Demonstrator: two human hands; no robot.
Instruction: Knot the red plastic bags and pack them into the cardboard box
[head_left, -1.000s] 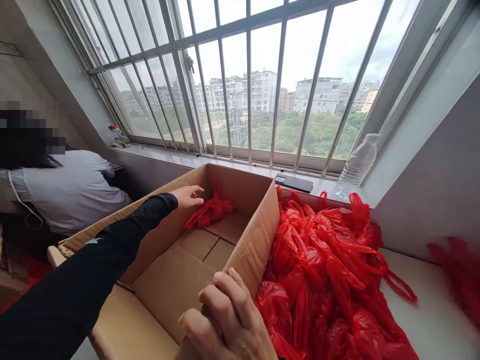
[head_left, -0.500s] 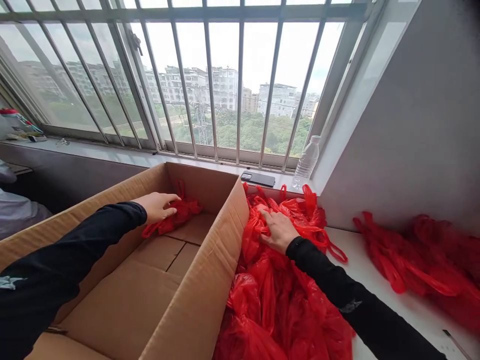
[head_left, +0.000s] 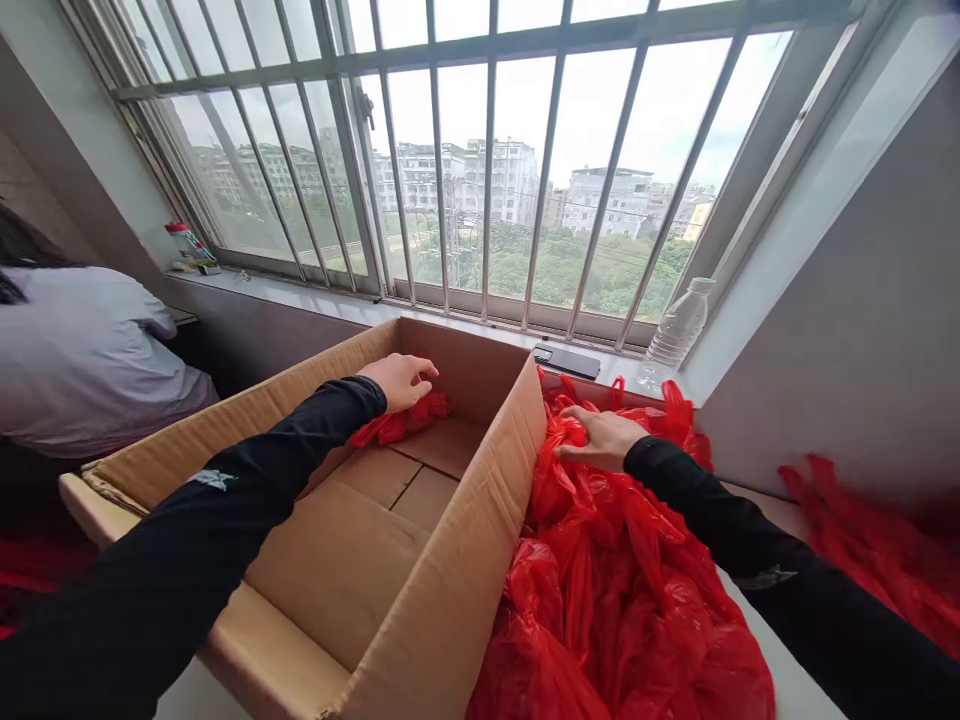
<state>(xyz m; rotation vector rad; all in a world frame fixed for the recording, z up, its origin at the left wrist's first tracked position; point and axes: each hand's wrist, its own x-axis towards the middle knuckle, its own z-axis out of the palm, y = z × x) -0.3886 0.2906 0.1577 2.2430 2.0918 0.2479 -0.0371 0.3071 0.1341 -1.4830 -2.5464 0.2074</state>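
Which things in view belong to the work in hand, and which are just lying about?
In use, apparently:
cardboard box
red plastic bag inside, near left hand
piled red plastic bags, at right hand

Lying about, apparently:
smartphone
clear plastic bottle
red-capped container

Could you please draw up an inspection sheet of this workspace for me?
Surface: white tabletop, mostly covered.
Job's things: open cardboard box, with red plastic at its far end; heap of red plastic bags beside it, on the right.
Clutter: dark phone, clear bottle and red-lidded container on the windowsill; more red bags, blurred, at far right.
Hands: left hand over the red plastic in the box, thumb and fingers parted; right hand at the heap, grip unclear.
Cables: nothing seen indoors.
Surroundings: barred window ahead; another person in a pale top at left.
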